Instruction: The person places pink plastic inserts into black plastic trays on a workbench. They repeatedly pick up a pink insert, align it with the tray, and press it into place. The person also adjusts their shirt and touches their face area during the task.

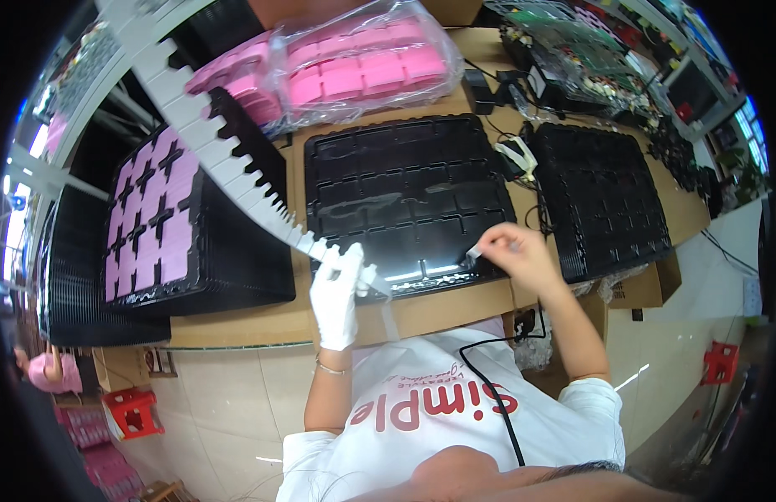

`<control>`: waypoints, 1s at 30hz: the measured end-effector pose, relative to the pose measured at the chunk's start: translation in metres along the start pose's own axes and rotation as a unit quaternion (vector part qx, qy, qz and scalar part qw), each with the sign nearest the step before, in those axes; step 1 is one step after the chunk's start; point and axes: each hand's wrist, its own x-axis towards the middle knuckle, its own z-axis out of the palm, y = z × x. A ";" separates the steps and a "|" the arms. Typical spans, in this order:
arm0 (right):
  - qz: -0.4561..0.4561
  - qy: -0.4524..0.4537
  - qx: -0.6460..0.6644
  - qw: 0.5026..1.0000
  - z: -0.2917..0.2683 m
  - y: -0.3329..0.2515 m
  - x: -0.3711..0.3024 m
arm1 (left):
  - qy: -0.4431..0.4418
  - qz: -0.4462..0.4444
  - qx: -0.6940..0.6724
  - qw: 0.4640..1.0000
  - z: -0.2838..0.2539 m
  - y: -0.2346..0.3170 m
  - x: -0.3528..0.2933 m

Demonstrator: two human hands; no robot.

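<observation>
My left hand, in a white glove, is closed on a long whitish strip with a notched edge. The strip comes down from the upper left, and a short tail hangs past the fingers. My bare right hand pinches a small pale piece over the front right of a black plastic tray. This shiny tray has shallow moulded compartments and lies flat in front of me.
At left stands a tall stack of black trays topped with pink-purple pieces. Another black tray stack sits at right. Bagged pink foam lies behind, with circuit boards at the back right. A black cable crosses my shirt.
</observation>
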 end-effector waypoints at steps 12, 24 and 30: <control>-0.048 0.005 -0.299 0.953 -0.043 0.044 0.012 | -0.028 0.002 0.036 0.999 0.000 -0.007 0.005; -0.018 -0.010 -0.331 0.944 -0.043 0.038 0.020 | -0.034 -0.009 0.022 0.999 -0.002 -0.008 0.003; -0.036 0.006 -0.322 0.946 -0.040 0.051 0.018 | -0.040 -0.010 0.036 0.998 -0.003 -0.010 0.002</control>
